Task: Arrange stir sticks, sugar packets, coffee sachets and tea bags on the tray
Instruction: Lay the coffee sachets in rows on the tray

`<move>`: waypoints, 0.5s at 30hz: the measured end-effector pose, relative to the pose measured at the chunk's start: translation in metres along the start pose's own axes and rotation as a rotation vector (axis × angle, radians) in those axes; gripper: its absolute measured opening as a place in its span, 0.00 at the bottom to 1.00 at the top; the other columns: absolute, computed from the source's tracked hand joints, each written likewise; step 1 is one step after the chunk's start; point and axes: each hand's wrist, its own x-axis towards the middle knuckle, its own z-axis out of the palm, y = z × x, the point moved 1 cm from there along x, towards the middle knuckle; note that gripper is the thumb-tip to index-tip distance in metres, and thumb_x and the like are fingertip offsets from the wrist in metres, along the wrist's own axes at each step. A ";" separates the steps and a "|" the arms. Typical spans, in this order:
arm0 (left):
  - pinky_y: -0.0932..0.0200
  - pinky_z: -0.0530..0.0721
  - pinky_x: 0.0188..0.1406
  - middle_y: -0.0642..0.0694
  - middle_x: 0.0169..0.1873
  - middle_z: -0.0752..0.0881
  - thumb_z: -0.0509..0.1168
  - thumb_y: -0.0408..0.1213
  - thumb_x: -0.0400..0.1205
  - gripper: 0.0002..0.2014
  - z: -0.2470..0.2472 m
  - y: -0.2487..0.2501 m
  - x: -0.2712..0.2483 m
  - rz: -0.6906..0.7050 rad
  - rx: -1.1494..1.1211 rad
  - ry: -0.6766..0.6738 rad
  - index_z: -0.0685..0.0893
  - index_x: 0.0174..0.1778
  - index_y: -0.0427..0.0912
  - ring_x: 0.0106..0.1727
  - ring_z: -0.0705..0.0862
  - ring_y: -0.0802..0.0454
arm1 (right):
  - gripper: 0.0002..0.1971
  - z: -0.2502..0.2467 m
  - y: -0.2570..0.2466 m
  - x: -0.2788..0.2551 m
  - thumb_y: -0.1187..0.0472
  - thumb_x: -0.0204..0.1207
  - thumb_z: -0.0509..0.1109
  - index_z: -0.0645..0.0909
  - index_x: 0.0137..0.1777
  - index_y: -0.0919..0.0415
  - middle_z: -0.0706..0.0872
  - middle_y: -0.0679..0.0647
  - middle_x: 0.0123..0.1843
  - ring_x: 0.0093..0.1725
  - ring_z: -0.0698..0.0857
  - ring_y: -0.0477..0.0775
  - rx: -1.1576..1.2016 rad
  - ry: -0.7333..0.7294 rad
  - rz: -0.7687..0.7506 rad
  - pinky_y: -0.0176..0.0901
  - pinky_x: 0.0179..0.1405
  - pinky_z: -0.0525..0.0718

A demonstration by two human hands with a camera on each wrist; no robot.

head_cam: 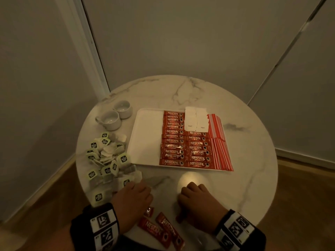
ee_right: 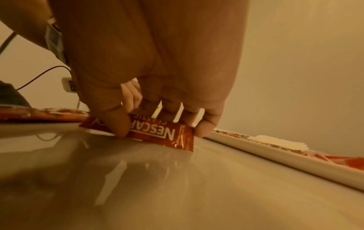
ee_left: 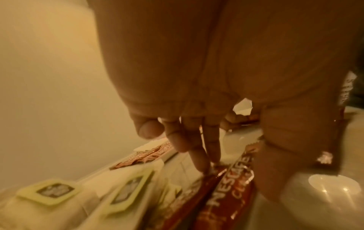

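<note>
The round marble table [head_cam: 235, 178] holds a white tray [head_cam: 145, 142]. On the tray lie two neat rows of red Nescafe coffee sachets [head_cam: 173, 142]. White sugar packets [head_cam: 195, 118] sit at the far end of the right row. Red and white stir sticks [head_cam: 220, 142] lie along the tray's right side. The left part of the tray is bare.

A loose pile of tea bags [head_cam: 107, 158] with pale green tags lies on the table, just left of the tray. Two white cups [head_cam: 116, 116] stand side by side behind the pile.

Near the front edge of the table lie some loose coffee sachets [head_cam: 157, 229], between the two hands.

The right hand [head_cam: 197, 200] is on the table in front of the tray. Its grip is narrow, and it pinches one Nescafe sachet [ee_right: 157, 133]. The thumb [ee_right: 116, 123] is on one side and the other fingers are behind. The sachet's lower edge touches the table.

The left hand [head_cam: 134, 198] is low, beside the tea bags. Its fingertips [ee_left: 202, 166] point down and touch the end of a red sachet [ee_left: 226, 194] lying flat. The picture there is blurry, so I cannot tell if its grip holds the sachet or only presses it.
</note>
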 end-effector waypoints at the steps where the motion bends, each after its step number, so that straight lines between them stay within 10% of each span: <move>1: 0.53 0.83 0.30 0.51 0.35 0.86 0.82 0.46 0.52 0.18 0.002 0.000 0.003 0.000 0.008 0.040 0.85 0.34 0.51 0.38 0.85 0.50 | 0.14 -0.002 -0.001 -0.001 0.50 0.81 0.60 0.74 0.62 0.54 0.79 0.52 0.61 0.61 0.74 0.57 0.006 0.003 0.019 0.51 0.62 0.68; 5: 0.57 0.80 0.30 0.52 0.33 0.84 0.82 0.46 0.50 0.19 -0.002 0.002 0.008 -0.011 -0.028 0.112 0.85 0.34 0.53 0.34 0.83 0.51 | 0.08 -0.014 -0.011 -0.008 0.55 0.82 0.57 0.71 0.58 0.54 0.83 0.53 0.57 0.54 0.81 0.57 0.266 -0.008 0.106 0.46 0.57 0.70; 10: 0.64 0.80 0.29 0.57 0.28 0.83 0.83 0.45 0.47 0.21 -0.016 0.001 0.011 -0.020 -0.116 0.079 0.84 0.33 0.56 0.27 0.82 0.57 | 0.24 -0.004 -0.029 -0.003 0.40 0.76 0.67 0.74 0.60 0.58 0.85 0.55 0.58 0.55 0.85 0.58 0.380 -0.176 0.090 0.52 0.56 0.83; 15: 0.50 0.67 0.68 0.42 0.70 0.73 0.57 0.32 0.83 0.20 -0.019 -0.002 0.024 0.009 -0.150 -0.060 0.68 0.73 0.43 0.69 0.73 0.42 | 0.22 0.011 -0.024 0.008 0.44 0.79 0.66 0.78 0.61 0.64 0.80 0.61 0.60 0.56 0.82 0.63 0.272 -0.176 0.123 0.55 0.58 0.80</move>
